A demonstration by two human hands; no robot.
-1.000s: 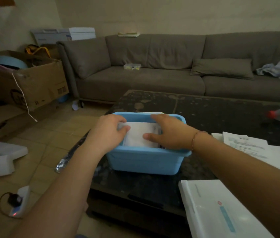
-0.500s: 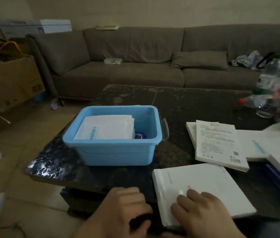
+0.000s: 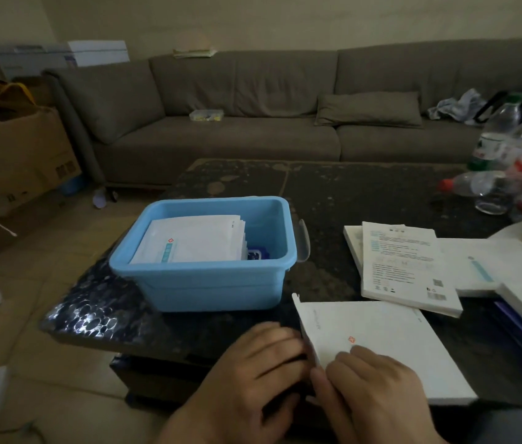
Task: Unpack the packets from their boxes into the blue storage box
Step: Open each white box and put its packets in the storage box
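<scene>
The blue storage box stands on the dark table, left of centre. A stack of white packets leans inside it, with a small dark blue item beside them. A flat white box lies at the table's front edge, just right of the storage box. My right hand lies on the white box's near left corner, thumb against its side. My left hand curls its fingers against the same box's left end; its fingertips are blurred.
More flat white boxes lie stacked to the right, one showing printed text. Plastic bottles stand and lie at the far right. A grey sofa runs behind the table. A cardboard carton sits on the floor, left.
A second ago both hands were in the blue storage box on the packets. They then came back to the near white box. Since then its left end has lifted slightly.
</scene>
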